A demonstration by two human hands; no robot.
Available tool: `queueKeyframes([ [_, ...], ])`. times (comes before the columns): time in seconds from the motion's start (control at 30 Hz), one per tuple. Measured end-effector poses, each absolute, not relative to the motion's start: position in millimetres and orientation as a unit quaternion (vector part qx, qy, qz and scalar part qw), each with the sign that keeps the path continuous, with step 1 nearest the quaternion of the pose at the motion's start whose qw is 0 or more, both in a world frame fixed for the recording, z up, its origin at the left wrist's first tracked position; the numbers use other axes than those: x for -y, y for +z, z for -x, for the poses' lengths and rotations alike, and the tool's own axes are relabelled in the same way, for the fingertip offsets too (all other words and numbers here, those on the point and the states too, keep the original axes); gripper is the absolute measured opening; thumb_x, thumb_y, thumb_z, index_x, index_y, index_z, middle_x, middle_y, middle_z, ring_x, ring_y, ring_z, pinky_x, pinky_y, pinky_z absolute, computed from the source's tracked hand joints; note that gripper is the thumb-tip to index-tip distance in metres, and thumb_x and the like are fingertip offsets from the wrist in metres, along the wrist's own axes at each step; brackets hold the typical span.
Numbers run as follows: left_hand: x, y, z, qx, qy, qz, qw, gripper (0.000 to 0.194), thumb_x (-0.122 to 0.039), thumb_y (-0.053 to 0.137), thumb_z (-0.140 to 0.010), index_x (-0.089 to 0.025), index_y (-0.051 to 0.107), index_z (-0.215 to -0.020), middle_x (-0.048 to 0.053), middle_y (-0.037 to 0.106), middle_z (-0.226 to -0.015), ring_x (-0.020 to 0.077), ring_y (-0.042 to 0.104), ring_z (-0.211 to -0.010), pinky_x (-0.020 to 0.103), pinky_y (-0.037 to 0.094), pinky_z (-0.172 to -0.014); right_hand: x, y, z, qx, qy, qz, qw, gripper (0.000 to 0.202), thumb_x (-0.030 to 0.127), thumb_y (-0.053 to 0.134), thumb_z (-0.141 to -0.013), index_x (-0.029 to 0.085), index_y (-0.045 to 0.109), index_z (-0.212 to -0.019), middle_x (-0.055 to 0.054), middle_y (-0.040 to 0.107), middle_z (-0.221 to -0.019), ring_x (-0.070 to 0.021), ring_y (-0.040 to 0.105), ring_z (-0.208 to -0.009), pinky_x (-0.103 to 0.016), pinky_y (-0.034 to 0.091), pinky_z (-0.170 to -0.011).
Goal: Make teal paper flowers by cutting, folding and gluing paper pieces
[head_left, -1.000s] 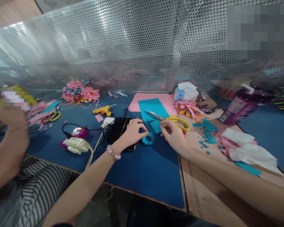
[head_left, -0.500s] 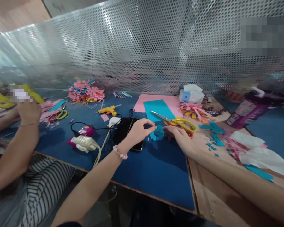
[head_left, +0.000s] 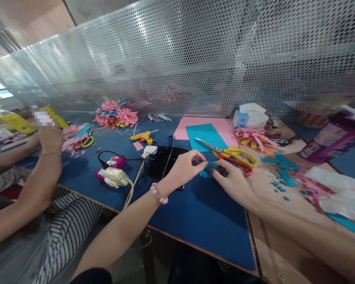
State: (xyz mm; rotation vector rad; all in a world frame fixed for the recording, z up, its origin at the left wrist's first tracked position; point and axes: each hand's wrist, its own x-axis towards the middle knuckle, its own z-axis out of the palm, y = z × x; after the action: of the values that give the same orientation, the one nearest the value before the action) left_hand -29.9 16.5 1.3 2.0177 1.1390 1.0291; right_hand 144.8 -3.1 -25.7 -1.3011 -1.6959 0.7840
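A small blue paper flower (head_left: 206, 171) is held up between my two hands, over the blue tabletop (head_left: 201, 221). My left hand (head_left: 189, 167), with a beaded bracelet at the wrist, pinches its left side between thumb and fingertips. From the right, the thumb and fingers of my right hand (head_left: 232, 179) grip the flower's other edge. Just behind my right hand lie scissors with yellow handles (head_left: 242, 155) and a red-orange pair (head_left: 247, 169). Blue paper (head_left: 207, 136) rests on pink paper (head_left: 182, 125) behind the flower. Beneath my left forearm is a black phone (head_left: 159, 161), partly hidden.
Around the table are a yellow glue gun (head_left: 142, 137), a magenta power adapter (head_left: 115, 161) with cables, pink paper flowers (head_left: 115, 114), a tissue pack (head_left: 250, 116), a purple bottle (head_left: 331, 138) and blue scraps (head_left: 285, 167). A person's arm (head_left: 37, 181) reaches in at left.
My right hand has closed in on the blue flower and now grips it, covering more of it. The whole view has shifted, so things appear further right.
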Motion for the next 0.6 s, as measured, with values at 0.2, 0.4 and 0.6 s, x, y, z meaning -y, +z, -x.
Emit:
queueKeyframes([
  [0.2,-16.0,-0.2,29.0,-0.405,0.374,-0.775,0.310,0.012,-0.020,0.062,-0.083,-0.016,0.064,-0.095,0.006,0.071,-0.091,0.0162,0.067,-0.087,0.029,0.053,-0.080,1.6,-27.2,-145.8,0.667,0.290,0.512,0.457,0.022,0.037,0.056,-0.080,0.017,0.063,-0.082,-0.002,0.062,-0.075,-0.0145,0.053,-0.064,-0.028,0.042,-0.060],
  [0.4,-15.0,0.0,25.6,-0.428,0.365,-0.772,0.296,0.008,-0.020,0.062,-0.083,-0.016,0.066,-0.089,0.006,0.072,-0.089,0.0173,0.068,-0.084,0.029,0.054,-0.077,0.0,-30.3,-145.8,0.676,0.273,0.511,0.456,0.019,0.034,0.057,-0.080,0.017,0.064,-0.082,-0.003,0.064,-0.077,-0.0146,0.054,-0.064,-0.028,0.044,-0.061],
  [0.6,-12.8,1.1,26.6,-0.423,0.359,-0.777,0.298,0.013,-0.023,0.062,-0.083,-0.015,0.067,-0.093,0.007,0.072,-0.089,0.0172,0.067,-0.084,0.029,0.053,-0.078,-0.5,-32.6,-146.8,0.674,0.285,0.507,0.455,0.018,0.033,0.057,-0.081,0.016,0.065,-0.084,-0.003,0.064,-0.078,-0.0145,0.054,-0.066,-0.027,0.044,-0.063],
])
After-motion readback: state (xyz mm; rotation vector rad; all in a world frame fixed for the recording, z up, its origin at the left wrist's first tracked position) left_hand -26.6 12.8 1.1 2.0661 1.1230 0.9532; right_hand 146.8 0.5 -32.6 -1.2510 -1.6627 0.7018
